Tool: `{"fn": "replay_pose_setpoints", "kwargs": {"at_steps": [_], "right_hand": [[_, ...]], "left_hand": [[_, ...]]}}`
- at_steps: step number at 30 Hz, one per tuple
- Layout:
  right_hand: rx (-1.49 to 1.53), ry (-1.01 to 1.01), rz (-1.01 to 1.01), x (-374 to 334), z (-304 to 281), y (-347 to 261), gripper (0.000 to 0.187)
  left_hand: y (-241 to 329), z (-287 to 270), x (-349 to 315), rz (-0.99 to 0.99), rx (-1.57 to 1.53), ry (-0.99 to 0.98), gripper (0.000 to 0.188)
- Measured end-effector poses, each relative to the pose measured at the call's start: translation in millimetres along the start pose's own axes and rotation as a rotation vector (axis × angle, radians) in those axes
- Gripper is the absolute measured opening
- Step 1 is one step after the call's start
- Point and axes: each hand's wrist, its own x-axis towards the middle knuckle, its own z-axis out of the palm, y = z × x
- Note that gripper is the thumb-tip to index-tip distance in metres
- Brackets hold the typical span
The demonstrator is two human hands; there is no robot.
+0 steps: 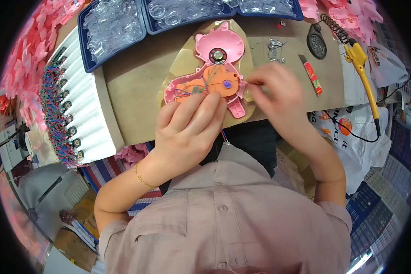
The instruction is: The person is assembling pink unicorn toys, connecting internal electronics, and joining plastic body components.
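Note:
A pink animal-shaped toy shell (pixel 217 43) lies open on a tan pad (pixel 178 61) on the bench. Inside it sit a small round speaker (pixel 217 55) and an orange inner part (pixel 214 78) with a purple knob (pixel 227 84) and thin wires. My left hand (pixel 187 130) rests on the shell's lower left, fingers pressing the orange part. My right hand (pixel 276 93) hovers at the shell's right edge, thumb and forefinger pinched together on something too small to make out.
Blue trays (pixel 112 27) of clear plastic pieces stand at the back. A white foam block (pixel 84 105) on the left carries several wired speakers (pixel 61 109). A yellow soldering iron (pixel 363 77), a red utility knife (pixel 313 75) and loose screws (pixel 274 48) lie to the right. Pink shells (pixel 25 68) are heaped around.

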Motion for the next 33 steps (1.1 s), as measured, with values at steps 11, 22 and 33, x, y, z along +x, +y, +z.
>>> {"fn": "replay_pose_setpoints", "kwargs": {"at_steps": [11, 22, 33], "right_hand": [[0.312, -0.099, 0.133, 9, -11, -11, 0.014], [-0.157, 0.046, -0.217, -3, 7, 4, 0.013], [-0.411, -0.320, -0.339, 39, -24, -20, 0.014]], "left_hand": [[1, 5, -1, 0.066, -0.004, -0.023, 0.023], [4, -1, -3, 0.041, -0.003, -0.152, 0.035], [6, 13, 2, 0.071, -0.032, 0.021, 0.020]]}}
